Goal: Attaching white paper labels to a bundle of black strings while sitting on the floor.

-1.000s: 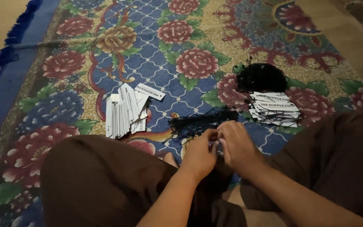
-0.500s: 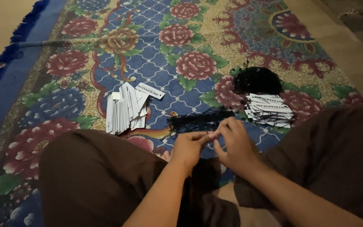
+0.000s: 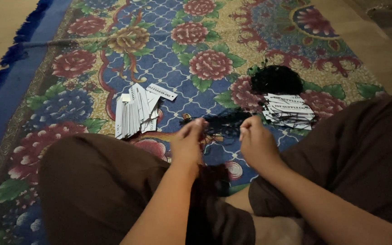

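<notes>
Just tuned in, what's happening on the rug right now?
A person sits cross-legged on a floral rug. The left hand and right hand are held apart, fingers pinched, over a bundle of black strings; what each pinches is too small to tell. A loose pile of white paper tags lies to the left, a neater stack of tags to the right, beside a heap of black string.

Floral rug [image 3: 91,54] covers the floor. White tags [image 3: 134,113] lie left; stacked tags [image 3: 291,114] right, dark clump [image 3: 275,79] just beyond.
</notes>
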